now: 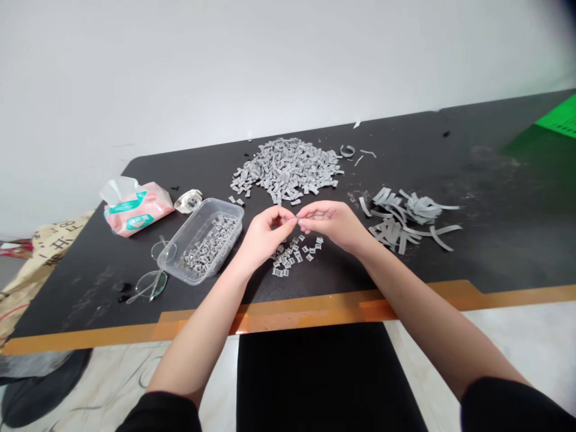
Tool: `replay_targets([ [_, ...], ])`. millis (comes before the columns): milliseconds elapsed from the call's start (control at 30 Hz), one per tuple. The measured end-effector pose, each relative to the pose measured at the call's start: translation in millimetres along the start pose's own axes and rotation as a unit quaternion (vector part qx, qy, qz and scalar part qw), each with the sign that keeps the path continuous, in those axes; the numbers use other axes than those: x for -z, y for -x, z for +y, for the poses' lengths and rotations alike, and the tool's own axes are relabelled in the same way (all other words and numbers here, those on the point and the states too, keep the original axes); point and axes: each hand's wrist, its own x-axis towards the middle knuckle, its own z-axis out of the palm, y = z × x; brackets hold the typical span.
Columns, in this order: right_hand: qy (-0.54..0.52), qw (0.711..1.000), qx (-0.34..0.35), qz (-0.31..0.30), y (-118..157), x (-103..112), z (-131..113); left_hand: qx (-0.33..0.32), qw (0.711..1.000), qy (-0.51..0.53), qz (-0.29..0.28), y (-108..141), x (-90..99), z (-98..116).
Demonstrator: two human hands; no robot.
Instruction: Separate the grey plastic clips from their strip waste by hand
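- The left hand (272, 232) and right hand (332, 223) are pinching a tiny grey piece (299, 221)
- Small clips (297, 257) are lying near that grip
- A grey heap (292, 167) is sitting beyond

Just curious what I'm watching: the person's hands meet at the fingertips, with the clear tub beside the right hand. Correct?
Not quite: the clear tub is beside the left hand, not the right hand, as the head view shows. The rest holds.

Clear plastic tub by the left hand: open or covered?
Open. No lid sits on the tub; its rim shows all round, and the small grey pieces inside are in plain view.
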Motion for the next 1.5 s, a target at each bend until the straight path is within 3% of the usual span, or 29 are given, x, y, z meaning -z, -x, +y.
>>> replay_targets([
  [433,0.011,1.0,-0.021,0.014,1,-3,-3,0.029,0.998,0.057,0.012,0,-3.7,0],
  [700,0.084,0.996,0.033,0.0,3,-5,2,0.04,0.998,0.052,0.015,1,-1.3,3],
  [1100,0.046,0.999,-0.005,-0.027,5,-4,-7,-0.015,0.994,0.101,0.051,5,-7.8,8],
  [1233,0.053,0.998,-0.006,-0.037,5,-5,-8,-0.005,0.993,0.11,0.051,3,-4.1,9],
  [1367,0.125,0.988,0.085,-0.024,7,-7,-4,0.037,0.985,0.162,0.055,1,-2.5,6],
  [1500,0.307,0.931,0.197,0.011,10,-9,2,0.081,0.971,0.224,0.036,0,-6.7,1],
])
